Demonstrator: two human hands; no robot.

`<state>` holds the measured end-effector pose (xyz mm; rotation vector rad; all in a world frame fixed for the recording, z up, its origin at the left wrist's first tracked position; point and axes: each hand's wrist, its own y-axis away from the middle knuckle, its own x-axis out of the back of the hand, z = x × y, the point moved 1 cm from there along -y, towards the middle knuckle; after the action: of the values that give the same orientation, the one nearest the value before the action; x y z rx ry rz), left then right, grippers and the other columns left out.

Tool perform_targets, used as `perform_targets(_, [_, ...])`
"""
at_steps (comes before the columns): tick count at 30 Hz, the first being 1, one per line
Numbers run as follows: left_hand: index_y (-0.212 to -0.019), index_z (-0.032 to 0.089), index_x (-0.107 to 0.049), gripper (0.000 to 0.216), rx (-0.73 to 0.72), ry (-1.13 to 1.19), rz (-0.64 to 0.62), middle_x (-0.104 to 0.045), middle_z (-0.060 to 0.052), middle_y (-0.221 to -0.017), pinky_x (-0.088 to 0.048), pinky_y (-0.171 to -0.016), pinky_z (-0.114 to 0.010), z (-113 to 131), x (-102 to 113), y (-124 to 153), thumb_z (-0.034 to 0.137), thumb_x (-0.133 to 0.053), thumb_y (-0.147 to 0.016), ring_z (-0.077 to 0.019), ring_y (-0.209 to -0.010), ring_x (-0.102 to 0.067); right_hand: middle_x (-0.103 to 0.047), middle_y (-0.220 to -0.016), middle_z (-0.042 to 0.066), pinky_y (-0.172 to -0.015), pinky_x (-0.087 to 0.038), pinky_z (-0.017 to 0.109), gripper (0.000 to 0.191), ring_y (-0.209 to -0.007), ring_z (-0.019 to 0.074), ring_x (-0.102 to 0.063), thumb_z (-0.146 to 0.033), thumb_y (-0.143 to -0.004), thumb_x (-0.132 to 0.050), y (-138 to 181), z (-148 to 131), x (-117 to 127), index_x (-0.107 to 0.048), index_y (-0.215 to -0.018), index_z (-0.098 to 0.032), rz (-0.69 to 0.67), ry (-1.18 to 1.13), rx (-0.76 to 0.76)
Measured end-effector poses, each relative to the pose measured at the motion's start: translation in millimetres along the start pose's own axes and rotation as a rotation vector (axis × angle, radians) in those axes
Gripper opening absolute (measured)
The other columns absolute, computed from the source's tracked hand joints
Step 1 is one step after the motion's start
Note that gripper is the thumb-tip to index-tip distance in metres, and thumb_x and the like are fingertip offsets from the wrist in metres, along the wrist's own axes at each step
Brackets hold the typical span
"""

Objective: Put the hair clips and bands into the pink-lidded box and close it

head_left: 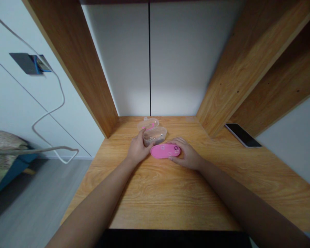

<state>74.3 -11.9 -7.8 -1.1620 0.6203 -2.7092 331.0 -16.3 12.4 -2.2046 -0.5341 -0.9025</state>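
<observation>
Pinched at its right end by my right hand (184, 154) is a pink oval piece (160, 151), flat-looking, with small pale outlines and one dark mark on its face. I cannot tell whether it is a lid or a shallow tray. My left hand (139, 148) is closed around the left side of a clear plastic box (163, 131), thumb towards me near the pink piece. Small shiny bits (152, 138) lie inside the box, too small to name. Behind it rests its clear oval lid (155, 121), opened back, with something pink (148, 127) on or under it.
The wooden desktop (167, 193) runs between wooden side panels and a white back panel (178, 69). A dark-screened phone (243, 135) lies at the right by the panel. On the left, a white cable (63, 96) hangs in front of the wall socket.
</observation>
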Motion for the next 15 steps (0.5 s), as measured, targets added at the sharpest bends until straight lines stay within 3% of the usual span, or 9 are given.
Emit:
perform_targets(8, [-0.148, 0.02, -0.037, 0.079, 0.018, 0.054, 0.0, -0.069, -0.014, -0.123, -0.053, -0.094, -0.044, -2.4, -2.6, 1.0, 0.045, -0.073, -0.082, -0.0303, -0.107, -0.069, -0.065, -0.118, 0.012, -0.1, -0.045, 0.054, 0.062, -0.112, 0.0318, -0.057, -0.038, -0.073, -0.078, 4.1, 6.9, -6.4, -0.059, -0.13, -0.023, -0.122, 0.106, -0.035])
perform_targets(15, [-0.148, 0.017, -0.037, 0.078, 0.018, 0.049, -0.017, -0.066, -0.017, -0.13, -0.052, -0.097, -0.047, 1.1, -0.9, 0.6, 0.044, -0.071, -0.083, -0.0324, -0.114, -0.066, -0.064, -0.12, 0.013, -0.103, -0.042, 0.056, 0.069, -0.115, 0.0335, -0.055, -0.039, -0.072, -0.078, 4.8, 11.0, -8.6, -0.056, -0.135, -0.023, -0.103, 0.15, -0.058])
